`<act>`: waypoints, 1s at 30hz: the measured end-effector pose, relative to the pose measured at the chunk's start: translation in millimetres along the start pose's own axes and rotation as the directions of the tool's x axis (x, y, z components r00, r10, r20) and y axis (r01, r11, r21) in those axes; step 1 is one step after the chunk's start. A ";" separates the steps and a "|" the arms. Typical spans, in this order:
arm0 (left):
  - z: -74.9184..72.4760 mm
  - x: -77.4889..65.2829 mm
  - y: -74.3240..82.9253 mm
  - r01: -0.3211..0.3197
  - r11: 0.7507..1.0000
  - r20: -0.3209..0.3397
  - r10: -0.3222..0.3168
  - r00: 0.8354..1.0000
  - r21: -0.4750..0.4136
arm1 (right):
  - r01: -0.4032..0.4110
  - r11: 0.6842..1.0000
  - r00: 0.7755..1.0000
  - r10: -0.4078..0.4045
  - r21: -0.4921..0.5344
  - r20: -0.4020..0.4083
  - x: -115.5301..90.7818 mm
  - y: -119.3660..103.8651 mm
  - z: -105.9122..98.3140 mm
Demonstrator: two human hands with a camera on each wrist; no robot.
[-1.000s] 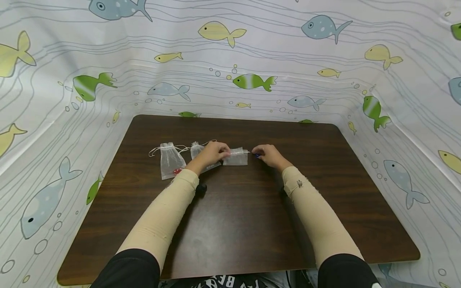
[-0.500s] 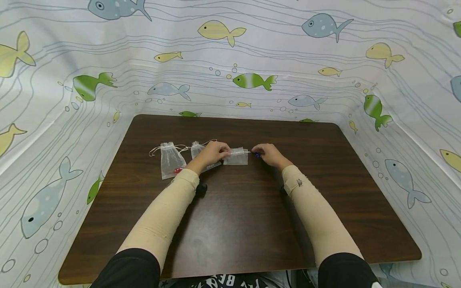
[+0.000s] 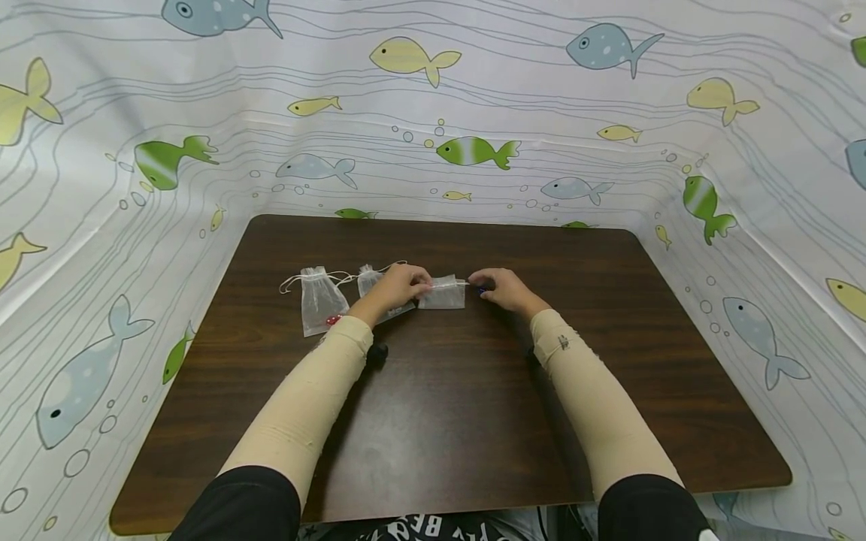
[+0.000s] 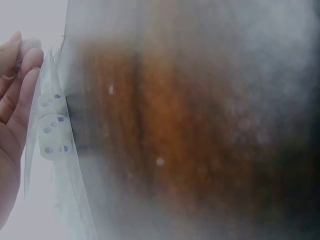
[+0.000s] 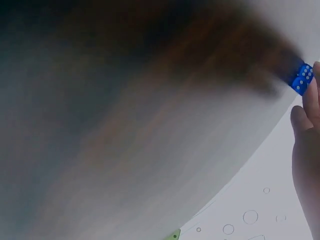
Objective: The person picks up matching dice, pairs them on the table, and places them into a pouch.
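Observation:
My left hand [image 3: 404,285] pinches the upper left edge of a small sheer white drawstring bag [image 3: 446,297] lying flat. A white cord runs from the bag toward my right hand [image 3: 507,289]. Curled fingers of the right hand hold two blue dice [image 5: 302,79], seen at the fingertips in the right wrist view and only as a blue spot in the head view. Partly under my left hand is a second sheer bag [image 3: 368,279]; in the left wrist view white dice [image 4: 54,135] with blue pips show through mesh beside that hand.
Farther left lies another sheer drawstring bag [image 3: 318,300] with red dice [image 3: 334,319] near its bottom and loose cords at its top. The dark wooden table [image 3: 446,421] is bordered by a white fish-print cloth [image 3: 501,98].
Almost nothing has moved. The right hand's fingers have shifted very slightly left toward the bag, while the left hand keeps its place.

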State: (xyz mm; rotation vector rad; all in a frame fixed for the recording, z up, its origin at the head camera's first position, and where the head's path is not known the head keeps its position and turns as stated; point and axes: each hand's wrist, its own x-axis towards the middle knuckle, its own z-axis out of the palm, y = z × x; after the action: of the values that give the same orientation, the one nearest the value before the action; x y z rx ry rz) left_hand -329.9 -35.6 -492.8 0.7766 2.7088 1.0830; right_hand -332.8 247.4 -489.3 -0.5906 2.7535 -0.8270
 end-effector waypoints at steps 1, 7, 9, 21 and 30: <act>-0.3 -0.2 0.2 -0.001 1.000 -0.001 0.001 1.000 0.001 | 0.002 1.000 1.000 -0.002 0.001 0.000 0.5 -0.3 0.5; -1.5 -1.0 2.4 -0.006 1.000 -0.002 0.006 1.000 -0.004 | 0.026 0.999 1.000 -0.026 -0.029 -0.009 3.4 -1.0 4.3; -1.5 -1.1 2.8 -0.002 1.000 -0.002 0.002 1.000 -0.006 | 0.038 0.999 0.999 -0.038 -0.034 -0.014 3.6 -1.3 5.2; -1.7 -2.3 1.9 -0.029 0.999 -0.003 0.029 1.000 0.025 | 0.026 0.998 0.999 -0.024 0.054 -0.039 0.8 -2.9 5.9; -3.3 -1.5 2.8 -0.031 0.999 -0.016 0.032 0.999 0.037 | 0.051 0.996 0.993 -0.043 0.073 -0.106 3.5 -8.7 0.9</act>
State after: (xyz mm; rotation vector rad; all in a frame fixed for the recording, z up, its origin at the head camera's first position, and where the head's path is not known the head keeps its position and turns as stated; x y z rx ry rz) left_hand -328.4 -36.6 -488.6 0.8220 2.7461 1.0540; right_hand -332.9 238.8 -485.5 -0.6163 2.7960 -0.9948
